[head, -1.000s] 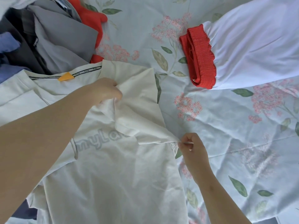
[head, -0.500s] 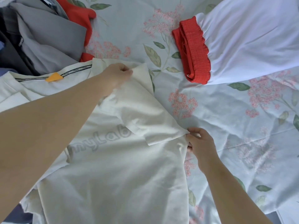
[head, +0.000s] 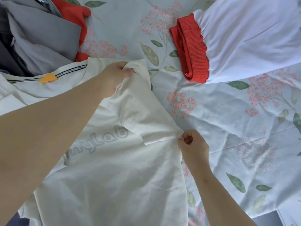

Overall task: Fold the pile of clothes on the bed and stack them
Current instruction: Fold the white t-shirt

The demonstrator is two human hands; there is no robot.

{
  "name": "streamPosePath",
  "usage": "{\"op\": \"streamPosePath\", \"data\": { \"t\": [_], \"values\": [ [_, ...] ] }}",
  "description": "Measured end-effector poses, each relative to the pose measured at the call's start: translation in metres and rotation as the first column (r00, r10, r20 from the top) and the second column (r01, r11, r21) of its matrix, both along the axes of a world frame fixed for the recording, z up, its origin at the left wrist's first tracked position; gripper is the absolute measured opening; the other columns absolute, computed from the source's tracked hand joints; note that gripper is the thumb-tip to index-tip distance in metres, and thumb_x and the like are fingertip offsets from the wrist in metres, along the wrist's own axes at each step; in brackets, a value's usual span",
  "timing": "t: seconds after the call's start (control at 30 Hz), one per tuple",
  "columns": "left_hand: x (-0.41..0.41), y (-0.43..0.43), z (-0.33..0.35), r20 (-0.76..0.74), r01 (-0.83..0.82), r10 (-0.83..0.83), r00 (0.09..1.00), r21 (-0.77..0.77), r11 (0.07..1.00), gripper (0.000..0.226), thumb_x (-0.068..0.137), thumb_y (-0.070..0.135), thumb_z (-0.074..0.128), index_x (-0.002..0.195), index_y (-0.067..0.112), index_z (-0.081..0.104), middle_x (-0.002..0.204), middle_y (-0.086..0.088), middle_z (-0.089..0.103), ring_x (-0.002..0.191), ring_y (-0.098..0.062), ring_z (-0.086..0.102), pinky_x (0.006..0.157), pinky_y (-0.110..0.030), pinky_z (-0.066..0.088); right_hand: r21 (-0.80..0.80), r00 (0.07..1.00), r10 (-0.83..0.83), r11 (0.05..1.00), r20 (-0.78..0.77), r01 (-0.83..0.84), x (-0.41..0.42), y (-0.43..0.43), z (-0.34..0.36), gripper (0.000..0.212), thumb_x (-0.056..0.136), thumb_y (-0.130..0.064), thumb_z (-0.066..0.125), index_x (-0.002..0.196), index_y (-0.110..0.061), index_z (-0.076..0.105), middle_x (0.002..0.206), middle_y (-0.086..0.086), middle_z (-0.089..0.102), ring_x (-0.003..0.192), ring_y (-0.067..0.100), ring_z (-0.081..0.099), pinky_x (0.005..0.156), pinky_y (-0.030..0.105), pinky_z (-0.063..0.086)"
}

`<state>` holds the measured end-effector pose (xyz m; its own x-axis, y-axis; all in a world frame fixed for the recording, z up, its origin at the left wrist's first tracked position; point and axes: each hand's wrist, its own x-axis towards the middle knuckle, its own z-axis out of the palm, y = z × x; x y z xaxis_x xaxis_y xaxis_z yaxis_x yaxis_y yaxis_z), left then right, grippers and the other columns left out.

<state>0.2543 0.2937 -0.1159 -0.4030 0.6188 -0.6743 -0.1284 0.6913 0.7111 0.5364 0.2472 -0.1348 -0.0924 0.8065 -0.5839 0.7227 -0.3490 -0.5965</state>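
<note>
Floral bedsheet bearing a cream T-shirt, collar away from the viewer: left hand bunches the sleeve's shoulder end, right hand pinches the nearer armpit corner, sleeve folded inward.

Cream cotton T-shirt: grey chest print at centre frame reads "myLab"; anything before the "m" is covered. White neck tape, upper left: tiny repeated word, looks like "Pomy", not certain. Black garment, far upper left: small white lettering, unreadable.
</note>
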Motion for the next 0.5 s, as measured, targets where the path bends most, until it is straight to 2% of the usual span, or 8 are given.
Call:
{"op": "streamPosePath", "data": {
  "t": [0.07,0.13,0.2,0.27,0.33,0.4,0.5],
  "values": [
    [0.000,0.000,-0.002,0.016,0.004,-0.004,1.000,-0.005,1.000,0.030,0.097,0.009,0.049,0.126,0.016,0.057,0.108,0.004,0.064,0.099,-0.014,0.060,0.092,-0.026,0.048,-0.038,0.998,-0.028,0.999,-0.051,0.026,0.007,0.001,0.004,0.019,0.080,-0.003,0.059,0.072,-0.018,0.050,0.076,0.002,0.057,0.068,0.014,0.049,0.057,0.015,0.037],
    [0.002,0.001,-0.005,-0.049,0.121,-0.125,0.991,-0.073,0.990,0.029,0.097,0.013,0.050,0.124,0.019,0.057,0.107,0.005,0.062,0.098,-0.014,0.058,0.094,-0.029,0.046,-0.100,0.997,-0.034,0.995,-0.073,0.027,0.010,0.000,0.004,0.020,0.081,-0.002,0.057,0.072,-0.016,0.047,0.069,-0.001,0.053,0.062,0.013,0.045,0.052,0.014,0.035],
    [0.006,0.003,-0.006,-0.129,0.262,-0.282,0.951,-0.152,0.953,0.034,0.094,0.019,0.057,0.127,0.018,0.053,0.116,0.001,0.058,0.104,-0.019,0.055,0.097,-0.035,0.044,-0.141,0.993,-0.042,0.990,-0.106,0.027,0.009,0.001,0.002,0.021,0.083,-0.001,0.055,0.073,-0.016,0.046,0.067,-0.001,0.052,0.058,0.012,0.044,0.050,0.012,0.035],
    [0.008,0.006,-0.004,-0.179,0.339,-0.372,0.911,-0.189,0.922,0.044,0.088,0.018,0.065,0.130,0.018,0.050,0.116,0.002,0.054,0.104,-0.020,0.053,0.091,-0.032,0.045,-0.159,0.984,-0.087,0.985,-0.157,0.062,0.008,0.003,0.001,0.018,0.085,-0.004,0.059,0.078,-0.018,0.049,0.072,0.000,0.056,0.065,0.015,0.051,0.059,0.017,0.041],
    [0.007,0.006,-0.002,-0.256,0.345,-0.380,0.889,-0.171,0.923,0.049,0.085,0.013,0.067,0.130,0.018,0.051,0.112,0.004,0.053,0.100,-0.017,0.052,0.082,-0.026,0.041,-0.173,0.974,-0.134,0.980,-0.181,0.102,0.011,0.004,-0.001,0.017,0.086,-0.007,0.063,0.081,-0.020,0.052,0.074,-0.002,0.056,0.070,0.018,0.053,0.066,0.028,0.044],
    [0.004,0.003,-0.002,-0.337,0.315,-0.352,0.873,-0.160,0.935,0.046,0.086,0.011,0.065,0.130,0.018,0.053,0.111,0.003,0.053,0.095,-0.015,0.051,0.077,-0.023,0.040,-0.190,0.969,-0.189,0.969,-0.162,0.157,0.016,0.005,-0.002,0.018,0.085,-0.008,0.065,0.079,-0.021,0.055,0.073,-0.001,0.054,0.069,0.019,0.050,0.066,0.031,0.042],
    [-0.004,-0.002,-0.003,-0.264,0.312,-0.367,0.892,-0.230,0.922,0.033,0.086,0.016,0.065,0.118,0.016,0.059,0.104,0.000,0.060,0.080,-0.013,0.056,0.067,-0.021,0.046,-0.168,0.975,-0.212,0.966,-0.066,0.198,0.013,0.005,-0.002,0.022,0.082,0.001,0.057,0.074,-0.020,0.058,0.076,-0.002,0.054,0.076,0.021,0.050,0.068,0.031,0.041]
  ]
}}
